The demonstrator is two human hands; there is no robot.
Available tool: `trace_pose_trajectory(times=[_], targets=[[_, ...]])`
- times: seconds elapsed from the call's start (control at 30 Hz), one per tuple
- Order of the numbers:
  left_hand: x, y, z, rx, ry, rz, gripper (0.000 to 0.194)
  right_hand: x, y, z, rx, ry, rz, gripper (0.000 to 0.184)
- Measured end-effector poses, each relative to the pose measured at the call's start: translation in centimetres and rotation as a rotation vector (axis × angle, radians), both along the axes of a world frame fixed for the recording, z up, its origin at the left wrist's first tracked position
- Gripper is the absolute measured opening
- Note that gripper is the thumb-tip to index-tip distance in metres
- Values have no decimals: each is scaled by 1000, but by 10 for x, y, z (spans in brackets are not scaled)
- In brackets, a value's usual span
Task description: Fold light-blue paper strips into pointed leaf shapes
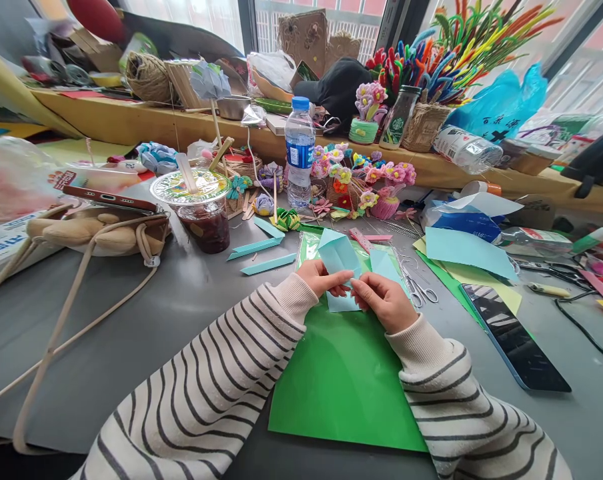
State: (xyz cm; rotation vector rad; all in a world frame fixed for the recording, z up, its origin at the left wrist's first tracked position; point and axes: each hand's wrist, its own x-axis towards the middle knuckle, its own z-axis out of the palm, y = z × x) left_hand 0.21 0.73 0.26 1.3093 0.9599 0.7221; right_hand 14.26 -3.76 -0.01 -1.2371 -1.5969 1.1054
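Note:
My left hand (pixel 324 278) and my right hand (pixel 384 300) meet over the green sheet (pixel 351 380). Between them is a folded piece of light blue paper (pixel 339 250), its creased upper part standing above my left fingers. Both hands are closed, thumbs and fingertips pinching the paper where they almost touch. Another light blue piece (pixel 385 265) shows behind my right hand, and one more (pixel 342 303) lies on the green sheet below my fingers. Just right of my right hand lie scissors (pixel 421 287). Folded light blue strips (pixel 269 264) rest on the table to the left.
A lidded cup of dark drink (pixel 204 227) and a water bottle (pixel 300 153) stand beyond my hands. A phone (pixel 514 337) lies at the right, near light blue paper (pixel 471 252). A corded bag (pixel 101 233) sits left. Craft flowers (pixel 361 173) line the back.

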Motion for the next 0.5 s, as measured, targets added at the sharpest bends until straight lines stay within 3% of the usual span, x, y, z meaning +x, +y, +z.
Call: trace_pose_trajectory(times=[0.27,0.5], targets=[[-1,-1,1,20,13,-27,30,2,0,0,-22,-24,15,24],[-1,0,-2,26,-1,-23,32,4,4,-7,-47,97,6,28]])
